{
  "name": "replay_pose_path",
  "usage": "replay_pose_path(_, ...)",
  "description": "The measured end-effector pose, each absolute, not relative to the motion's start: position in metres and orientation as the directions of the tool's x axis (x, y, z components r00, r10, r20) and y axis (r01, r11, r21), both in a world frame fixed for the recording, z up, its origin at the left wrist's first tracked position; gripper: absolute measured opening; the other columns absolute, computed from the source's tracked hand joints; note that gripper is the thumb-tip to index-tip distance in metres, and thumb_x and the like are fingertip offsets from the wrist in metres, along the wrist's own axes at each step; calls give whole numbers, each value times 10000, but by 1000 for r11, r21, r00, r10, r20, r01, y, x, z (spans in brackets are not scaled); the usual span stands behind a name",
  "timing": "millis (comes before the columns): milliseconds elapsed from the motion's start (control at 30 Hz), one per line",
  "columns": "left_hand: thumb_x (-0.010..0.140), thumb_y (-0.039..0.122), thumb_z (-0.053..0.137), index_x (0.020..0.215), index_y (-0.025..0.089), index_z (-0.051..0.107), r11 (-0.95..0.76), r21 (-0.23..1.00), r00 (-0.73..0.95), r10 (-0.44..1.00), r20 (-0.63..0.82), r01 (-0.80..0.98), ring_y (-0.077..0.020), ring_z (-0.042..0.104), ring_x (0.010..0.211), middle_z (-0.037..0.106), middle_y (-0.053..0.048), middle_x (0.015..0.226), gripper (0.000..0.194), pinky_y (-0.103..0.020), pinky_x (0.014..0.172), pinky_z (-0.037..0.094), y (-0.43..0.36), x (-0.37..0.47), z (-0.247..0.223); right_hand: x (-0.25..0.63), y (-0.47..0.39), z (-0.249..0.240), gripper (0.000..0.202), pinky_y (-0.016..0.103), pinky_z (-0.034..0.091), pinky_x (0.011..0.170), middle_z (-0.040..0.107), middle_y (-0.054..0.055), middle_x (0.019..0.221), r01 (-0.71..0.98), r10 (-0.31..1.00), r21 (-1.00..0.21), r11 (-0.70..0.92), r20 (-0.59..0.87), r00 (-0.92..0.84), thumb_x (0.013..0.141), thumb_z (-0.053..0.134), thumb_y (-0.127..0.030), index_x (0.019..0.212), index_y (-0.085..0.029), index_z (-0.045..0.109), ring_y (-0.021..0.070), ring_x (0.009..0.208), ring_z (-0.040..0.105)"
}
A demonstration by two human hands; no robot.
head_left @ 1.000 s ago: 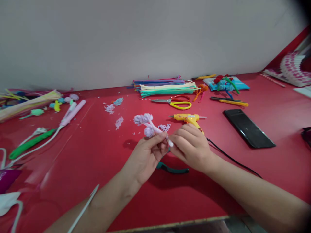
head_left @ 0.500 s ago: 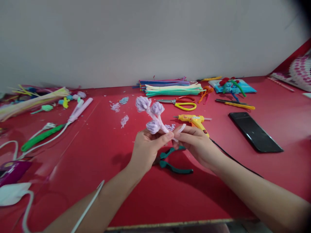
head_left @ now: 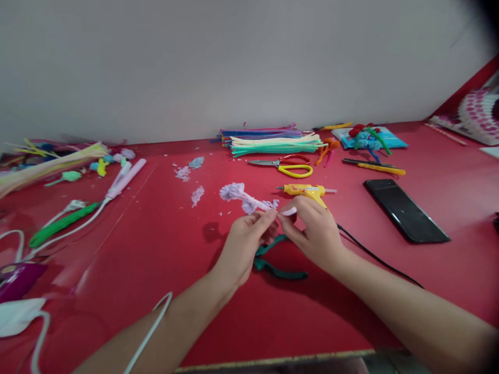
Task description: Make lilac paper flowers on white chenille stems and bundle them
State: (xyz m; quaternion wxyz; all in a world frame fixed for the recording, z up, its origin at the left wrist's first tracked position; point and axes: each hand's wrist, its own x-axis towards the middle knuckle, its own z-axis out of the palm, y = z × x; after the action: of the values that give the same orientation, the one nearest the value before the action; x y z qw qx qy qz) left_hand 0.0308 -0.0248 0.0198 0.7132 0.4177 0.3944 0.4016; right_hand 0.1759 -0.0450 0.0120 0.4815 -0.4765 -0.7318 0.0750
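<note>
Between the thumb and fingers of my left hand [head_left: 251, 236] is the stem of a lilac pipe-cleaner flower sprig [head_left: 234, 193], its fluffy round heads pointing left. My right hand [head_left: 314, 226] pinches a pale strip [head_left: 288, 211] at the stem's lower end, and the two hands nearly touch. Exactly how the strip meets the stem is hidden by my fingers. Below the hands lie teal-handled pliers [head_left: 280, 270], partly covered by my left hand. Just behind my right hand rests a yellow glue gun [head_left: 306, 189].
Scissors [head_left: 294, 167] and bundled pipe cleaners [head_left: 275, 144] lie at the back. A black phone [head_left: 405, 210] is on the right. Lilac fluff [head_left: 197, 195] is scattered left of centre. Cables, a pink stick-shaped tool [head_left: 127, 179] and a green rod [head_left: 64, 225] occupy the left.
The sprig has tipped over from upright to nearly level, its heads now lower and pointing left. My right hand has turned, its fingers closing in at the stem's end.
</note>
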Motion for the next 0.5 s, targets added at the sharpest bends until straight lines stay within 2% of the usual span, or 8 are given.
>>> replay_pose_path(67,808,319,644,673,135,625,381,870,375,891,-256,-312,-79,502,612,573,9,640,230,-203,618,424,-27,32,19,180,-43,10,143,302,397,659,584,39,704,735,625,-265,625,734,-266,875,492,-132,748,-185,532,159,679,488)
replay_pose_path(100,803,302,651,675,139,619,394,850,374,890,-259,-350,-81,512,630,576,12,652,210,-206,639,432,-27,32,20,181,-42,10,145,311,393,664,591,48,712,751,579,-155,641,740,-342,882,484,-129,759,-182,541,167,684,485)
replay_pose_path(167,785,281,669,638,145,597,380,844,353,902,-248,-379,-75,499,610,555,27,623,213,-200,625,426,-27,32,20,183,-42,9,138,322,382,669,598,53,721,759,534,-10,651,717,-448,890,483,-138,784,-176,563,171,681,479)
replay_pose_path(233,770,274,683,602,147,585,304,891,308,930,-201,-336,-70,465,565,530,39,575,233,-193,581,403,-26,30,19,183,-43,9,129,328,377,681,614,51,743,756,521,47,653,697,-493,893,487,-148,811,-180,581,171,689,488)
replay_pose_path(267,767,279,686,594,148,588,250,925,281,945,-168,-287,-73,459,555,530,39,562,238,-194,569,396,-25,29,19,182,-44,10,126,330,379,688,623,49,756,759,529,35,650,696,-486,891,489,-151,819,-186,586,173,700,497)
replay_pose_path(333,774,310,676,605,153,609,134,981,241,966,-97,-141,-91,487,573,562,25,572,240,-208,580,406,-23,27,20,180,-46,11,118,333,390,698,638,48,778,762,570,-76,643,712,-410,880,496,-154,822,-200,586,177,727,519)
replay_pose_path(433,805,366,631,646,163,643,-36,995,243,970,12,95,-129,548,625,613,0,619,257,-235,619,435,-22,23,24,176,-49,16,103,329,418,703,644,51,786,688,663,-356,632,708,-243,861,502,-146,834,-203,583,177,742,544)
replay_pose_path(500,830,375,595,690,172,664,-130,973,273,959,76,188,-147,583,657,639,-9,654,256,-245,654,450,-23,20,27,175,-51,20,92,321,428,697,640,43,775,606,754,-543,581,639,-152,857,511,-159,821,-202,585,170,732,556)
